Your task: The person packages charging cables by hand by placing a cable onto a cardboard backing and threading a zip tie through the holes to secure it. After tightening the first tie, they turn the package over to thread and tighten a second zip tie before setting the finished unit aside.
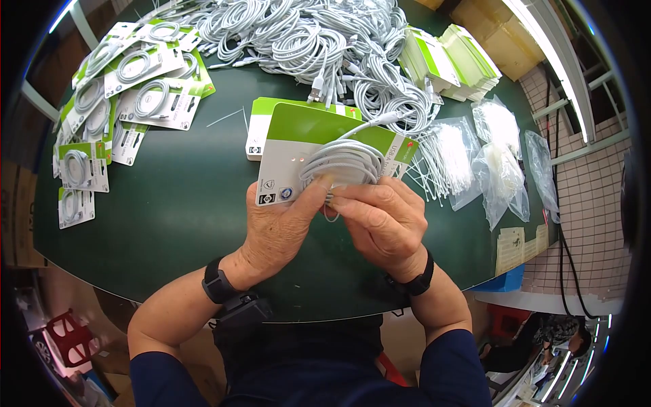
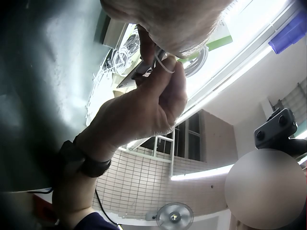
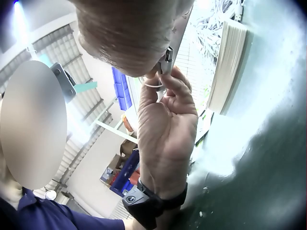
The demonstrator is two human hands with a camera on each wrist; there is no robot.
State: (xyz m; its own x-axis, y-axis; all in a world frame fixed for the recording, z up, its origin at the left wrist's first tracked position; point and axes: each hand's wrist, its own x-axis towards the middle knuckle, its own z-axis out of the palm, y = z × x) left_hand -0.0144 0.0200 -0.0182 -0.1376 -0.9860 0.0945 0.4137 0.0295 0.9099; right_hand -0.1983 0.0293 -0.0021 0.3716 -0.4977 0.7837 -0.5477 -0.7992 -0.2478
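Note:
In the head view a green and white packaging card (image 1: pixel 288 152) is held up, tilted, over the table. A coiled grey-white USB cable (image 1: pixel 342 161) lies against its front. My left hand (image 1: pixel 279 230) grips the card's lower edge, thumb in front by the coil. Close beside it, my right hand (image 1: pixel 385 218) pinches a thin white cable tie (image 2: pixel 164 64) below the coil, which curves past the fingertips in the left wrist view. A metal-tipped cable plug (image 3: pixel 166 61) shows between the two hands in the right wrist view. The fingers hide part of the tie.
A stack of cards (image 1: pixel 258 129) lies just behind the held card. Loose coiled cables (image 1: pixel 305 44) are heaped at the back. Carded cables (image 1: pixel 152 102) spread at left. More card stacks (image 1: pixel 468 64), loose cable ties (image 1: pixel 444 159) and plastic bags (image 1: pixel 502 176) sit at right.

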